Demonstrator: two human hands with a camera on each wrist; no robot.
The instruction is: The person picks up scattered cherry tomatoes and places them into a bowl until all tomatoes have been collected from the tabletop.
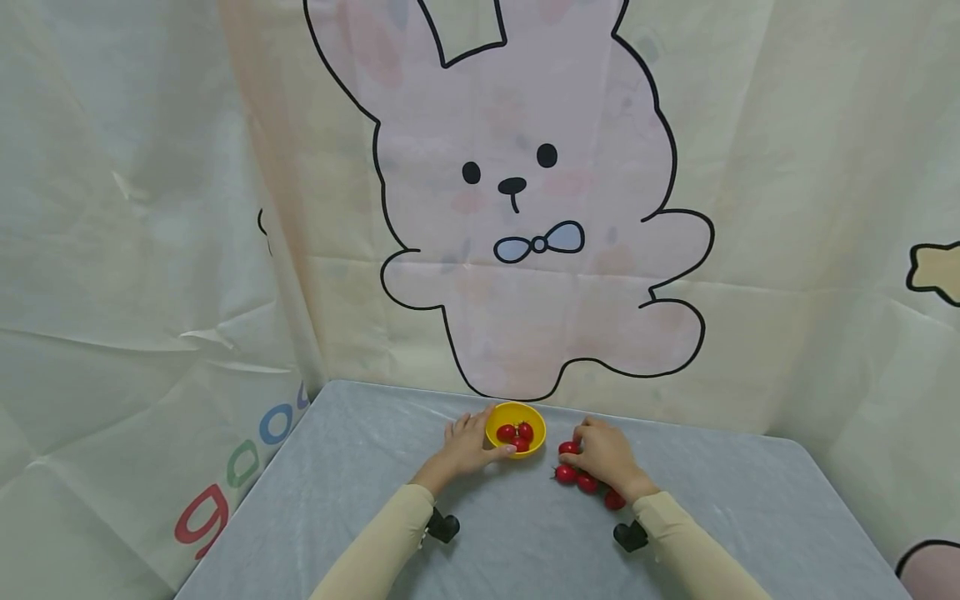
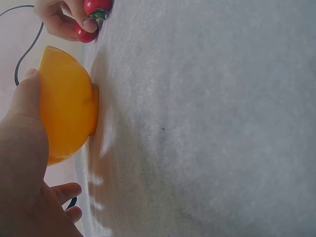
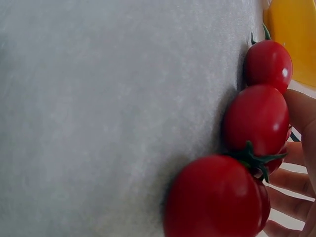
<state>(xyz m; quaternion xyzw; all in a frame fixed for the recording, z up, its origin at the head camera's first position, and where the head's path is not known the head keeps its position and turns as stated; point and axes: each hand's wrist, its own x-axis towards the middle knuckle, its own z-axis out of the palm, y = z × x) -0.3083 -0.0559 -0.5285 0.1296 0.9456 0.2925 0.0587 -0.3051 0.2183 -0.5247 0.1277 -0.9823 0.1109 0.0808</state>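
Observation:
A yellow bowl [image 1: 513, 409] with several red cherry tomatoes [image 1: 520, 445] in it stands near the table's back edge. My left hand [image 1: 467, 445] holds it from the left, thumb along the near side; the left wrist view shows the thumb against the bowl's wall [image 2: 66, 106]. Right of the bowl, my right hand [image 1: 603, 454] is over a group of loose tomatoes and pinches a cherry tomato [image 1: 568, 448] between thumb and fingers. Nearer to me lie other tomatoes [image 1: 587, 483], some with green stems; the right wrist view shows them in a row [image 3: 256, 118].
A pale grey cloth covers the table [image 1: 517, 550]. Behind it hangs a curtain [image 1: 750, 333] printed with a large pink rabbit. Black heart-shaped pieces [image 1: 442, 527] sit at both wrists.

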